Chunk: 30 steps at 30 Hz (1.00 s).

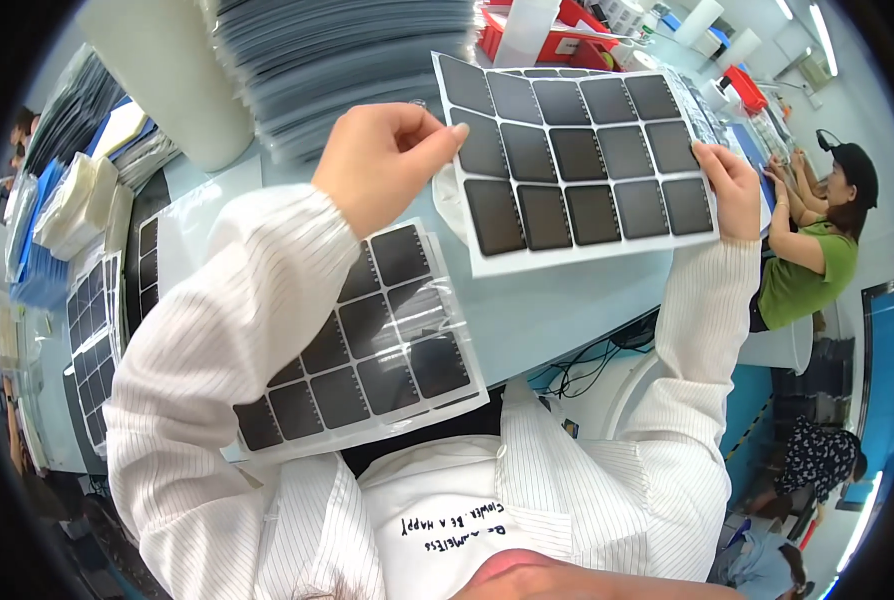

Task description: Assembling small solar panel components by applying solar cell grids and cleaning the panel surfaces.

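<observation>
I have the left hand (392, 155) and right hand (731, 190) pinching the left and right edges of the sheet (579, 157); uneven pulling could crease its bent far-left corner.

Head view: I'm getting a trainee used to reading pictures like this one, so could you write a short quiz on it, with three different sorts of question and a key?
1. True or false: the right hand is empty.

2. Multiple choice: how many dark squares show on the front of the raised sheet?
a) 6
b) 15
c) 28

3. Fill in the blank: the lower sheet is partly hidden behind the ____ sleeve.

Key:
1. False; it holds the raised sheet by its right edge.
2. b; three rows of five.
3. left
</observation>
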Motion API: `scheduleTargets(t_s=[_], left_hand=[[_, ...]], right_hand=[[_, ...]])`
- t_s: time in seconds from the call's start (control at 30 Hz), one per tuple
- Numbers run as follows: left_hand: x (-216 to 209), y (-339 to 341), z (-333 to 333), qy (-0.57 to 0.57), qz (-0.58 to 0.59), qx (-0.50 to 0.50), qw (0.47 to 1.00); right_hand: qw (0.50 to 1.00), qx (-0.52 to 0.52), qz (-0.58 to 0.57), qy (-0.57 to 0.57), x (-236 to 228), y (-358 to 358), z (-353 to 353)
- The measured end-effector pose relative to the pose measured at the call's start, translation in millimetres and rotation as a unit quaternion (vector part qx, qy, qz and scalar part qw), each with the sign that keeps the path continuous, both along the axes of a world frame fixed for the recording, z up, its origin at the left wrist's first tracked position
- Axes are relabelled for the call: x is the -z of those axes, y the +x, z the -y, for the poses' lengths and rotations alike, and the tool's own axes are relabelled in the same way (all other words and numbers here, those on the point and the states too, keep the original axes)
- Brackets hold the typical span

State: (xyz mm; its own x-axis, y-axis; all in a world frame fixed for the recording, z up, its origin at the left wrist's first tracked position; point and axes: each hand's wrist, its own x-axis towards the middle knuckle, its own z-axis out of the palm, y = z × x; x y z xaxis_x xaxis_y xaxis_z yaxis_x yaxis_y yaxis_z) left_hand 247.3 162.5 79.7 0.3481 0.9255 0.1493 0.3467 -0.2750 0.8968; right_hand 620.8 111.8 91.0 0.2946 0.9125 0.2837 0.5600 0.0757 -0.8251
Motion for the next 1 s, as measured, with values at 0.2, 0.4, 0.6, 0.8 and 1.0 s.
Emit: scheduleTargets(t_s=[0.2, 0.4, 0.6, 0.8, 1.0], left_hand=[[13.3, 48.6, -26.8, -0.001, -0.001, -0.022, 1.0], [28.1, 74.0, -40.5, -0.025, -0.022, -0.021, 0.999], [30.2, 71.6, -36.5, -0.005, -0.03, -0.012, 0.999], [38.5, 28.0, -20.4, -0.024, -0.127, 0.071, 0.989], [64.5, -22.7, 9.4, 0.22, -0.306, 0.14, 0.916]], right_hand=[[0.997, -0.029, -0.073, -0.026, -3.8, 40.9, -43.8], [0.998, -0.01, -0.03, -0.052, -2.2, 66.8, -67.8], [0.998, -0.016, 0.017, -0.051, 16.6, 84.2, -82.5], [0.998, 0.029, 0.034, -0.047, 18.9, 78.7, -86.4], [0.997, 0.021, 0.074, -0.03, 26.3, 87.0, -94.8]])
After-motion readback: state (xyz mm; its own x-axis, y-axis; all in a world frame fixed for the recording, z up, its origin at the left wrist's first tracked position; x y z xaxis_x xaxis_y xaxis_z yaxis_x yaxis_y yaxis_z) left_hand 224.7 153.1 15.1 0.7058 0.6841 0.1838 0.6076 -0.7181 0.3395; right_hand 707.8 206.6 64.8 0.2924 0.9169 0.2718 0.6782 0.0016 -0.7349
